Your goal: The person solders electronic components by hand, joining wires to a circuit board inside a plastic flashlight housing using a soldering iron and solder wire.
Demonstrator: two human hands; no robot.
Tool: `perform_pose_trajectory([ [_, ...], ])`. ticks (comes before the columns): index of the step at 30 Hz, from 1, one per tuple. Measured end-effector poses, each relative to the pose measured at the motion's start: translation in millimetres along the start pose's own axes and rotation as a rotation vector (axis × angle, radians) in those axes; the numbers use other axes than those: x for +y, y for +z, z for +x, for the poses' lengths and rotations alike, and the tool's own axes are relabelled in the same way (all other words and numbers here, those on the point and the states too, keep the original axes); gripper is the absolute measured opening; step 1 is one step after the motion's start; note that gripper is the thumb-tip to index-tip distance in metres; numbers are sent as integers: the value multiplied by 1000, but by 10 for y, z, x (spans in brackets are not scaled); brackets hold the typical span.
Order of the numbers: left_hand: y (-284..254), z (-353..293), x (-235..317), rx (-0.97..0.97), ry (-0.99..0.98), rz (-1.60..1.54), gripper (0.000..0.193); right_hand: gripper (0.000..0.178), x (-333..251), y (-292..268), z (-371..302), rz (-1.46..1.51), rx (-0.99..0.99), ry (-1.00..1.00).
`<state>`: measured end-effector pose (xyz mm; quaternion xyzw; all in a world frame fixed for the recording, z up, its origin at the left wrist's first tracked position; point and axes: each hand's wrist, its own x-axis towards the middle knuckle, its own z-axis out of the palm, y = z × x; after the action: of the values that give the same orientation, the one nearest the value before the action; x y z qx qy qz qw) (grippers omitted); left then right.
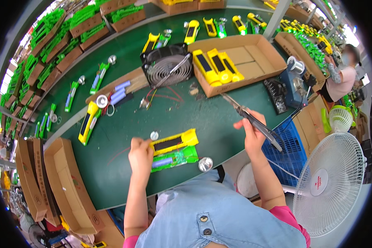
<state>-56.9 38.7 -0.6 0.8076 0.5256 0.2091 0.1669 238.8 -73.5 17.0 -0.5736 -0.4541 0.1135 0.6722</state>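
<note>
My right hand [254,131] is wrapped round the dark handle of a soldering iron [256,124], its metal tip pointing up and left. On the green bench in front of me lies a yellow flashlight housing [175,141] with a dark panel. The fingers of my left hand [140,156] are closed at its left end; exactly how they grip it is partly hidden. Touching its lower side is a green flashlight half [182,157] with a blue battery cell and wires. A silver reflector [205,164] sits at its right end, and a small round disc [154,135] lies above my fingertips.
A cardboard box [256,60] holds several yellow housings, beside a black fan [168,68]. Blue cells [118,93] and an assembled flashlight [87,124] lie left. At right are a solder reel [295,65], blue crate [287,144] and white fan [328,182]. A co-worker [343,74] stands beyond.
</note>
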Motion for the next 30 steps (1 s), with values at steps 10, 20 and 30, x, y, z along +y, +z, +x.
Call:
perform_pose_trajectory([
  [10,37,-572,-140,10,375,-262,49,69,657,131,1537,-807,-258,69],
  [20,-1244,1803,-911,451,133,142,39,78,841,169,1689,-1047,-455,212],
  [30,-568,3098,-2500,10,-340,480,74,78,795,292,1786,-1113,-513,247],
])
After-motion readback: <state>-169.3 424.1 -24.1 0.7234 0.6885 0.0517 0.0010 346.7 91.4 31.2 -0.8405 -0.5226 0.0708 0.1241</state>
